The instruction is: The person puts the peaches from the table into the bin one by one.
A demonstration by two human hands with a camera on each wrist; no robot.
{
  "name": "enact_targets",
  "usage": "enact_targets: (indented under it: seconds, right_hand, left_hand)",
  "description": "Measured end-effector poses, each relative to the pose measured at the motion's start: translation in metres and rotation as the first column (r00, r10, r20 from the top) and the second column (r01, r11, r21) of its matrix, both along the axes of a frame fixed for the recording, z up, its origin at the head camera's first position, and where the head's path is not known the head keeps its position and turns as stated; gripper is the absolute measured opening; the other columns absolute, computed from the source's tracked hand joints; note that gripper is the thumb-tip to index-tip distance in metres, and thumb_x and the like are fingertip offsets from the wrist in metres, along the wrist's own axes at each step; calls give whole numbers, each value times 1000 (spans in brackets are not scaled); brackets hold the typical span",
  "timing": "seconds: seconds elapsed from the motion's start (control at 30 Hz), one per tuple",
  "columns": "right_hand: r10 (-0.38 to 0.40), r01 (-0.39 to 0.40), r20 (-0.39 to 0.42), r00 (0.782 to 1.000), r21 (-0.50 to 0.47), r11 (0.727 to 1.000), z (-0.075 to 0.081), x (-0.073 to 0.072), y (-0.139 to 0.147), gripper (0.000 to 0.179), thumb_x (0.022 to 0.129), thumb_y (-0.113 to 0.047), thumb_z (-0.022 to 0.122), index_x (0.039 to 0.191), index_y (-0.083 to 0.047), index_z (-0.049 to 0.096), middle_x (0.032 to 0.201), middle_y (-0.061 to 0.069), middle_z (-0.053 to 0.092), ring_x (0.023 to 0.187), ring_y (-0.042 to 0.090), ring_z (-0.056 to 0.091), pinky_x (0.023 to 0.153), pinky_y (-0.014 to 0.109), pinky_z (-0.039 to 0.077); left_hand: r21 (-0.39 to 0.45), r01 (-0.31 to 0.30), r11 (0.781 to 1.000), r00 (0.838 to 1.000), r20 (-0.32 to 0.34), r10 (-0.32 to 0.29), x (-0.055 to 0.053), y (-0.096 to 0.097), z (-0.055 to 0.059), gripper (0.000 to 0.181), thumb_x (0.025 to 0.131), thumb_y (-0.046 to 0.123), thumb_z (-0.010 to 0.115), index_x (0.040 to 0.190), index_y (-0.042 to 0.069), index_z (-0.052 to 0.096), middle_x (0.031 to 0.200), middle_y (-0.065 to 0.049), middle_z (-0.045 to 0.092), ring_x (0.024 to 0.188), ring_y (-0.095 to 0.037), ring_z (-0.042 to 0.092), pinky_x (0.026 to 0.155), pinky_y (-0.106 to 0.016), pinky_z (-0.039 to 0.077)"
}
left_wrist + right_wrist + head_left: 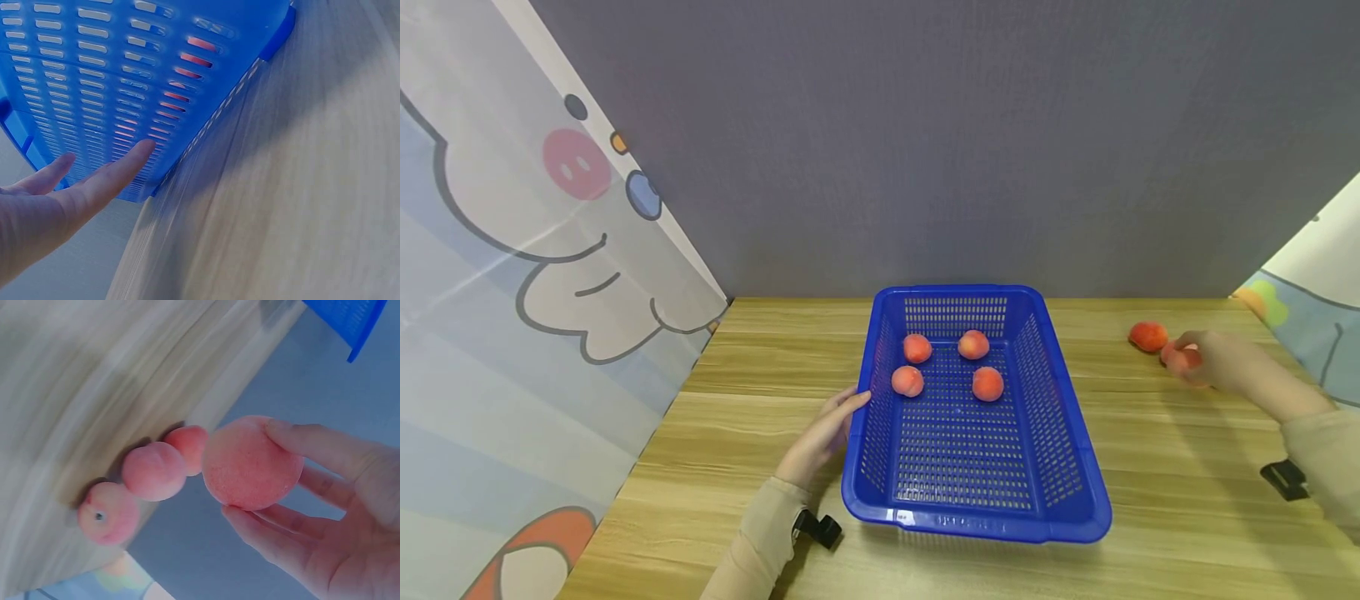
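While four peaches [987, 384] lie in the basket [977, 527], three loose peaches [154, 471] remain at right, your right hand [1228, 364] pinching another peach [250, 465], your left hand [820, 437] straight-fingered against the basket.

Person's left arm [760, 529] pale-sleeved to the wrist, reaching forward and inward. Left hand [820, 437]: fingers straight, spread a little. Right arm [1326, 454], same sleeve, stretched well out to the person's right, forearm angled inward. Right hand [1225, 362] in a pinch grip, thumb opposite fingertips. Hands well apart.
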State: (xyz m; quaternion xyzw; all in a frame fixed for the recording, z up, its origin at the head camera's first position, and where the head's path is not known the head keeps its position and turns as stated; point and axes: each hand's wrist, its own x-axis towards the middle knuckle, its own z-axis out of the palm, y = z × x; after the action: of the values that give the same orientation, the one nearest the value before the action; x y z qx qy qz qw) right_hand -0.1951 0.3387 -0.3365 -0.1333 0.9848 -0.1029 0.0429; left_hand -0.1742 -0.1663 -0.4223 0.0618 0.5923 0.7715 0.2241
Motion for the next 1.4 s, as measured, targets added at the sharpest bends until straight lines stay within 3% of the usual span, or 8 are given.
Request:
enact_targets:
  seconds: [0.43,0.67,0.77,1.13,1.4]
  right_hand:
    - [103,-99,-96,990,38,994,17,2,-25,33,68,-8,68,93,12,57,75,17,60,66,29,54,59,45,45]
    - [82,-79,-96,992,34,996,32,1,-44,33,70,-8,66,96,9,56,73,11,58,62,23,49,56,36,42]
    - [76,-75,-94,993,11,997,40,1,-53,30,72,-8,63,97,8,57,75,8,56,65,23,48,60,35,41]
    - [169,-162,-211,963,51,985,55,-4,-85,28,72,-7,67,95,7,59,82,18,61,77,36,55,70,50,45]
    - [187,-184,-235,954,33,982,59,-5,-108,27,71,-5,67,95,6,59,84,19,59,78,36,54,68,50,44]
  left_hand:
    - [0,18,1000,1000,-9,-18,-1,-1,-1,57,89,24,49,131,-8,28,96,-6,61,82,-15,62,72,-30,52]
    - [-5,9,1000,1000,-8,-9,-1,-1,-1,57,88,24,50,132,-6,29,98,-8,61,82,-16,62,72,-30,52]
    - [-3,2,1000,1000,-3,-2,-1,-1,-1,55,88,23,49,132,-6,30,98,-9,61,82,-16,62,72,-30,52]
    - [-1,-1,1000,1000,-4,1,-1,-1,-1,54,90,21,47,131,-8,29,95,-7,61,81,-15,62,72,-29,52]
    - [-9,5,1000,1000,-10,-5,-1,-1,-2,58,88,24,50,131,-8,29,97,-8,61,82,-15,62,72,-30,52]
